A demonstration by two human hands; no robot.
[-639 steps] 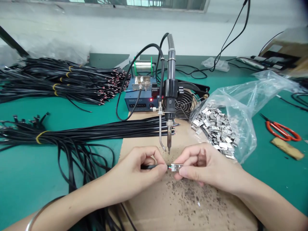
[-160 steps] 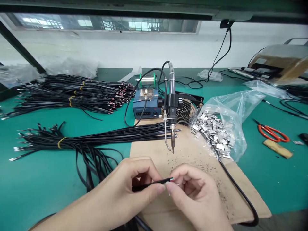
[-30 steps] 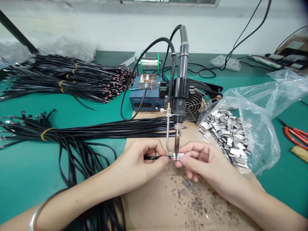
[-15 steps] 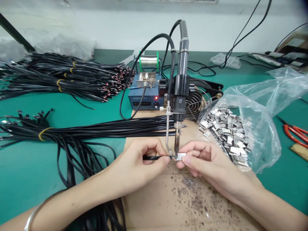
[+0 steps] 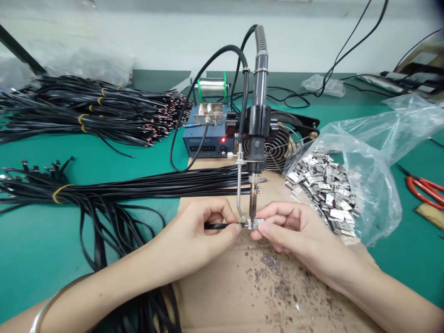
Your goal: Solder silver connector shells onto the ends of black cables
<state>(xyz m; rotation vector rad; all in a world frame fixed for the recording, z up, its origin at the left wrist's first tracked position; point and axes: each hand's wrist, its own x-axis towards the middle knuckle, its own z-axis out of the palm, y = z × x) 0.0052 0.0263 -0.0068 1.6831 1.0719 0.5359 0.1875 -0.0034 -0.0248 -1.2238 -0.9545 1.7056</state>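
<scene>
Forearms (image 5: 121, 275) slant in from the lower corners, the left one wearing a silver bangle (image 5: 38, 317); both hands meet, palms inward, above the brown cardboard (image 5: 215, 286), their fingertips near each other but apart; the left hand (image 5: 203, 229) is closed on a black cable (image 5: 215, 226), thumb and forefinger pinching it just behind its coloured wires; the right hand (image 5: 289, 226) pinches the far end of a metal connector (image 5: 258, 224) between thumb and forefinger, its other fingers curled beneath; that connector sits at the cable's end, right below the tip of the upright soldering iron (image 5: 257, 125), though from where I stand I can't tell whether the two touch. Counting around them, I see one blue station (image 5: 204, 141) with one lit red light (image 5: 223, 139), one solder spool (image 5: 211, 86), one round fan (image 5: 277, 150), one orange-handled cutter (image 5: 425, 190) and one tan block (image 5: 431, 215) beside it; one clear bag (image 5: 379, 185) spills connectors (image 5: 326, 189), too many to count; one yellow tie (image 5: 59, 194) binds the nearer cable bundle (image 5: 145, 185), while several circle the farther cables (image 5: 114, 113).
</scene>
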